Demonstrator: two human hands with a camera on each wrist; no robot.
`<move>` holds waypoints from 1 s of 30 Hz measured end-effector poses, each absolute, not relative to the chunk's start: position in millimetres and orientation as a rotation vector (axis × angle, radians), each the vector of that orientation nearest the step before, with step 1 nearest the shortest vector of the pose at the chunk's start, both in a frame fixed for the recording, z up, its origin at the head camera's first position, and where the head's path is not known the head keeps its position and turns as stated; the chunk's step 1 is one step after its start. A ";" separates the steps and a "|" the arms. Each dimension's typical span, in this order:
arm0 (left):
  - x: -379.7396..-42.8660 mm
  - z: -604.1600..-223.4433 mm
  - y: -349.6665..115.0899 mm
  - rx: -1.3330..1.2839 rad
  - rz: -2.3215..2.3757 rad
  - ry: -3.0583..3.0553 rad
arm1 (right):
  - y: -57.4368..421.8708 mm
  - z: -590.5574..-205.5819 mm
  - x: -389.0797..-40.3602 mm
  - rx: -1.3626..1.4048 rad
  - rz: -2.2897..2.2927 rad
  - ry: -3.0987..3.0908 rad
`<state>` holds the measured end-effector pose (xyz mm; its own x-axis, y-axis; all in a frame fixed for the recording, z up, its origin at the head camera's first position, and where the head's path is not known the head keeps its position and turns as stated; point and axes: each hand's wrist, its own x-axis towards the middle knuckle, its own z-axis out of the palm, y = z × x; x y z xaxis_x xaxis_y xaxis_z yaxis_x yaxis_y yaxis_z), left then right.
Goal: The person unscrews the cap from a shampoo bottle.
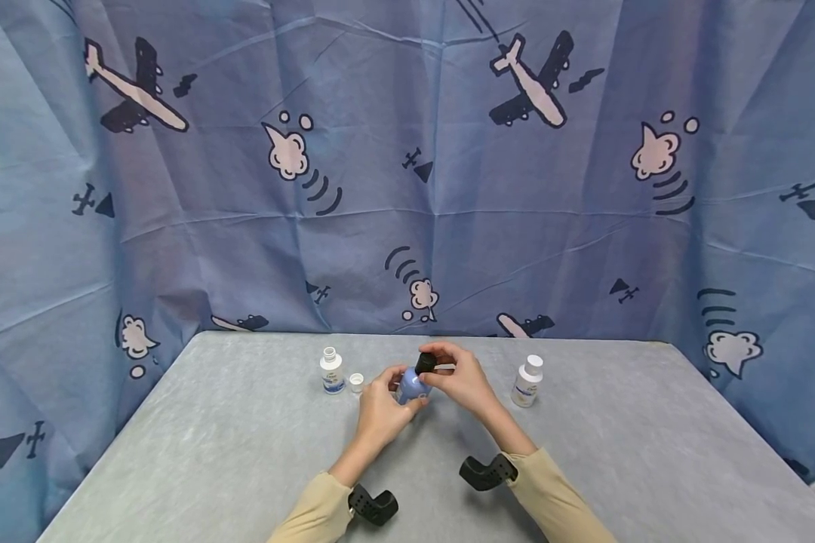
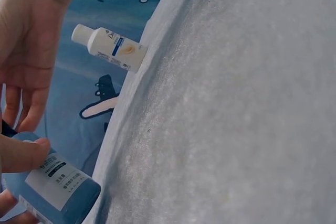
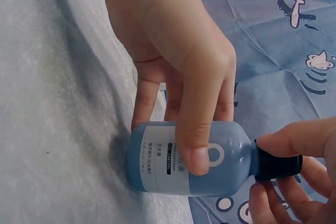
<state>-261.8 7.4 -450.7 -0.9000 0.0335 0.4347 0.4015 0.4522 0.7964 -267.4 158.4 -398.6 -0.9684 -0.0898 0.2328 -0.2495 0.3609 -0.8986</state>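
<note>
A blue bottle [image 3: 157, 182] with a white label and a black cap [image 3: 278, 165] is between both hands, tilted in the head view. My left hand [image 1: 382, 411] grips its body, thumb across the label side and fingers behind it. My right hand [image 1: 463, 379] pinches the black cap between thumb and fingers. In the left wrist view the bottle's printed label [image 2: 56, 181] faces the camera, while the cap is mostly hidden by the left thumb.
Left of the hands stands an uncapped white bottle [image 1: 331, 371], with a white cap [image 1: 356, 382] lying beside it. A capped white bottle [image 1: 527, 381] stands to the right. Behind the grey table [image 1: 244, 452] hangs a blue patterned curtain [image 1: 380, 151].
</note>
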 end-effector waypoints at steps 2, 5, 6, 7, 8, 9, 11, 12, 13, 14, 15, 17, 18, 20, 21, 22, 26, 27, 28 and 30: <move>-262.1 -451.6 6.8 -0.370 -1.435 -2.349 | 158.9 -399.2 -267.4 0.355 1.675 -2.461; -262.7 -451.9 6.2 -0.368 -1.444 -2.352 | 159.6 -400.1 -267.6 0.411 1.682 -2.455; -263.0 -451.9 6.1 -0.368 -1.448 -2.353 | 159.9 -400.4 -267.4 0.434 1.682 -2.452; -263.2 -451.8 6.2 -0.366 -1.453 -2.355 | 159.9 -400.6 -267.5 0.446 1.690 -2.452; -263.4 -451.8 6.1 -0.364 -1.457 -2.359 | 160.2 -400.9 -267.7 0.460 1.698 -2.451; -263.7 -452.0 6.0 -0.367 -1.456 -2.360 | 160.3 -401.2 -267.8 0.469 1.702 -2.449; -263.9 -452.4 5.8 -0.371 -1.457 -2.363 | 160.4 -401.7 -267.8 0.483 1.710 -2.447; -263.6 -452.2 5.6 -0.372 -1.461 -2.365 | 160.6 -402.0 -267.7 0.496 1.713 -2.444; -263.4 -452.2 5.5 -0.374 -1.462 -2.364 | 160.6 -402.4 -268.1 0.494 1.717 -2.446; -263.1 -452.1 5.3 -0.375 -1.464 -2.364 | 160.9 -402.5 -267.8 0.507 1.713 -2.442; -262.9 -452.1 5.2 -0.375 -1.466 -2.364 | 159.8 -399.0 -265.0 0.515 1.700 -2.443; -262.4 -450.9 5.1 -0.368 -1.472 -2.365 | 159.2 -399.6 -265.5 0.517 1.673 -2.439; -262.2 -450.5 5.2 -0.364 -1.468 -2.364 | 158.7 -399.4 -265.1 0.509 1.652 -2.436; -261.8 -449.8 5.6 -0.355 -1.457 -2.363 | 157.5 -398.9 -265.2 0.464 1.611 -2.435; -261.5 -449.3 5.9 -0.352 -1.444 -2.363 | 156.8 -399.0 -265.5 0.433 1.587 -2.436; -261.1 -448.9 6.3 -0.350 -1.432 -2.360 | 157.2 -402.5 -268.1 0.396 1.571 -2.435; -259.9 -448.4 7.3 -0.347 -1.382 -2.364 | 156.0 -402.0 -267.8 0.267 1.501 -2.465; -259.7 -448.7 7.5 -0.344 -1.373 -2.368 | 155.7 -401.8 -267.4 0.245 1.484 -2.474; -259.8 -449.0 7.6 -0.342 -1.370 -2.372 | 155.5 -401.6 -267.2 0.222 1.477 -2.484; -259.2 -448.7 7.8 -0.329 -1.373 -2.383 | 155.1 -401.1 -266.9 0.188 1.470 -2.495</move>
